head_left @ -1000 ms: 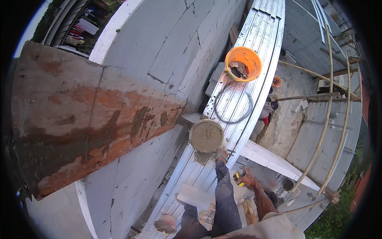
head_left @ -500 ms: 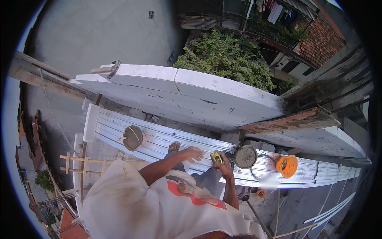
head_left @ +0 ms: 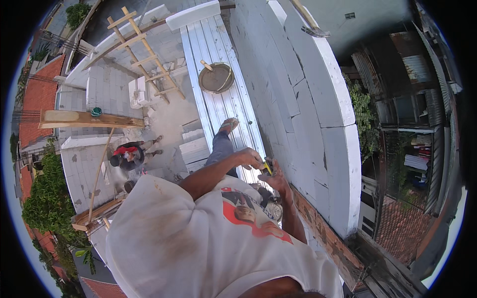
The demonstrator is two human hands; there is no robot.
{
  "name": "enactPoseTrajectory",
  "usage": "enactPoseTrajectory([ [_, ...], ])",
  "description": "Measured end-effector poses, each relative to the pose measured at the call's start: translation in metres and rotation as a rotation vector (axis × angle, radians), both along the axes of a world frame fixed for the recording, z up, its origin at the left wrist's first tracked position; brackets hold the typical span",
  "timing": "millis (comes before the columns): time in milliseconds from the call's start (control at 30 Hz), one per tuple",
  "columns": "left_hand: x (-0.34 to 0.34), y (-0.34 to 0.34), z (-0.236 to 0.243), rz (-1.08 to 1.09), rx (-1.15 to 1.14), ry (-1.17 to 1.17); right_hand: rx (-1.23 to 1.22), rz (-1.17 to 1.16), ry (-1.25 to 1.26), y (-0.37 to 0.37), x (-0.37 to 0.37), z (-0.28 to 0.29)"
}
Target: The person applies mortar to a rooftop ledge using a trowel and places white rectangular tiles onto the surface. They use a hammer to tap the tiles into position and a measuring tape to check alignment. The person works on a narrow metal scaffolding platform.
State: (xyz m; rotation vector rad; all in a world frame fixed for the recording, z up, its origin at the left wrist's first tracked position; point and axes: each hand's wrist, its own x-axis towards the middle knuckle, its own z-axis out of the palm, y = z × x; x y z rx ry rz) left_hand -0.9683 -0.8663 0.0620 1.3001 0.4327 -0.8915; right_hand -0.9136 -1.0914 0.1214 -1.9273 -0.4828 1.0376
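My right hand (head_left: 276, 180) is wrapped round a yellow and black tape measure (head_left: 269, 168) in front of my body. My left hand (head_left: 250, 158) meets it from the left, its fingers pinched at the tape measure's edge; the tape's end is too small to make out. Under my hands runs a platform of shiny ribbed metal sheets (head_left: 201, 37), with one of my feet (head_left: 228, 125) on it. Farther along stands a dark round bucket (head_left: 216, 78) of grey mortar, a wooden handle sticking out of it.
A white block wall (head_left: 318, 99) rises along the platform's right, a hammer-like tool (head_left: 315, 31) on its top. At the left, well below, a person (head_left: 130, 155) is among the block walls. A bamboo ladder (head_left: 145, 55) leans there, near a wooden beam (head_left: 74, 119).
My view has swung to the left, along the platform and down to the lower level. My left hand, apart from the tape measure before, has come up to it.
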Motion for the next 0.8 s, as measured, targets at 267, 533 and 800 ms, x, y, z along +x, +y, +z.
enactPoseTrajectory([
  [267,0.047,0.119,-0.001,0.196,-0.126,0.051,-0.124,0.284,0.004,0.145,0.085,0.033],
  [533,0.100,0.322,0.008,0.887,-0.498,0.065,-0.317,0.347,-0.304,0.152,0.170,0.028],
  [800,0.088,0.514,0.005,1.580,-0.390,-0.077,-0.396,0.245,-0.378,0.087,0.200,0.038],
])
